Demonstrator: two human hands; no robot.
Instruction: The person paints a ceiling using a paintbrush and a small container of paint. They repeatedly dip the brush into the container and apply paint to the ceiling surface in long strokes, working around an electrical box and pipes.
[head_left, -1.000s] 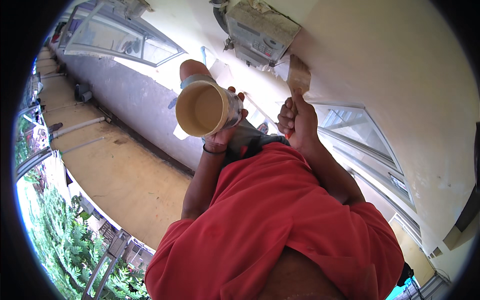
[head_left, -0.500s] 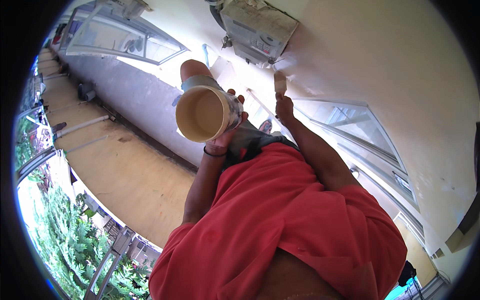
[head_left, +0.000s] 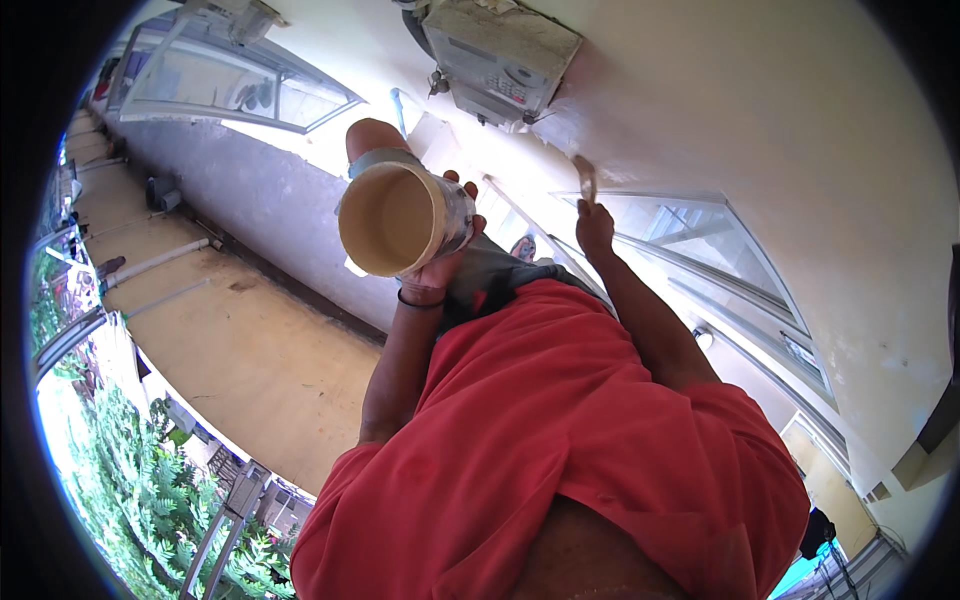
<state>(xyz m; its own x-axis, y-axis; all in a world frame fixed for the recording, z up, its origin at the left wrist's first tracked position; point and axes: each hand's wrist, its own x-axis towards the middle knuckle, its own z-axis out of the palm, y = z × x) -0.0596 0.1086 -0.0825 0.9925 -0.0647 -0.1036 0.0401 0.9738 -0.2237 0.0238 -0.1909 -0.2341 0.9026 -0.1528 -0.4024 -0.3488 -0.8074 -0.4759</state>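
Observation:
My left hand (head_left: 447,268) is wrapped round the side of a cream paint bucket (head_left: 431,212), fingers showing along its right side. The bucket is tilted so that its wide mouth faces me, and its inside is coated pale cream. Over to the right, my right hand (head_left: 595,232) grips a paintbrush (head_left: 586,180) by its handle. The brush points up toward the cream wall (head_left: 690,110) and is slightly blurred. I cannot tell whether its bristles touch the wall.
A dusty boxy unit (head_left: 500,60) juts from the wall above the brush. Framed glass windows stand at the upper left (head_left: 215,85) and right (head_left: 700,235). A long tan ledge (head_left: 250,340) runs along the left, with a pipe (head_left: 160,263) across it and greenery beyond.
My right hand has moved right and slightly down, and the brush now leans the other way. The bucket has shifted slightly left and up in the view, along with the surroundings.

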